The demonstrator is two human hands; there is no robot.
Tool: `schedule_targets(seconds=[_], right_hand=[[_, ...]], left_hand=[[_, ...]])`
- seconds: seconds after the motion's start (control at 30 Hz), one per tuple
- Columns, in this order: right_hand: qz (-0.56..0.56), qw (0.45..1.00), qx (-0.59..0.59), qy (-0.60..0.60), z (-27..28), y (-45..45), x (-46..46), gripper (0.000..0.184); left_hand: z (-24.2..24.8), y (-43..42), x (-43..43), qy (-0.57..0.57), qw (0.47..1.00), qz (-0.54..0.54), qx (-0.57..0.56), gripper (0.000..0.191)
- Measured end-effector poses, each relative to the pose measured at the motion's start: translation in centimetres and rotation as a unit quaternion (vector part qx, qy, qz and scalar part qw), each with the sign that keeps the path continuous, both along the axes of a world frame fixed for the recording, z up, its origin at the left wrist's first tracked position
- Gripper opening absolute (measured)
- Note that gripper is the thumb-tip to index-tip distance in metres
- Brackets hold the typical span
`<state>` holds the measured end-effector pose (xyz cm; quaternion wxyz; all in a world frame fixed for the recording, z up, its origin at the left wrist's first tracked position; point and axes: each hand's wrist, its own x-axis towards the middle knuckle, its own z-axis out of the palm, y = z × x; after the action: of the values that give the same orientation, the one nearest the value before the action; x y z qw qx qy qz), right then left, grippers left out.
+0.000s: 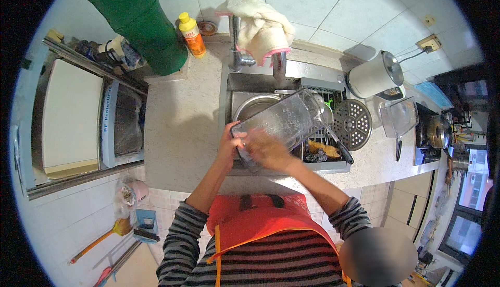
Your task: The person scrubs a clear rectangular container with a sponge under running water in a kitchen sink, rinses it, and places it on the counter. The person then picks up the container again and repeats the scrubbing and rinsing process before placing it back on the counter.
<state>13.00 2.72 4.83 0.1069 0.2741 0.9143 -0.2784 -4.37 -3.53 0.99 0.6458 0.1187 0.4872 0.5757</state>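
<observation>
A clear, wet, rectangular plastic container (289,117) is held tilted over the stainless steel sink (223,91). My left hand (229,140) grips the container's dark-edged end at the left. Against its near side is my right hand (269,152), blurred by motion; whether its fingers hold anything cannot be seen. Behind the container, a round steel basin (246,105) sits in the sink, partly covered. A black-handled utensil (343,152) slants over the right part of the sink, its far end by the container.
A yellow sponge (326,149) and a dark scouring pad (317,156) lie at the sink's right. Beyond are a perforated steel disc (352,124), an electric kettle (375,75) and another clear container (399,118). A cloth (259,23) drapes the faucet (279,68); a bottle (192,36) stands left.
</observation>
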Motion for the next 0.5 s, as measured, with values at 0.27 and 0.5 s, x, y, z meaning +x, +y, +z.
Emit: schedule_targets(seconds=[0.27, 0.5], right_hand=[[-0.059, 0.98, 0.176, -0.075, 0.4, 4.3, 5.9, 0.031], [-0.029, 0.99, 0.139, 0.002, -0.9, 3.4, 4.7, 0.027]], left_hand=[[-0.4, 0.5, -1.5, 0.039, 0.999, 0.037, 0.002, 0.068], [0.4, 1.3, -1.1, 0.052, 0.997, 0.029, 0.042, 0.067]])
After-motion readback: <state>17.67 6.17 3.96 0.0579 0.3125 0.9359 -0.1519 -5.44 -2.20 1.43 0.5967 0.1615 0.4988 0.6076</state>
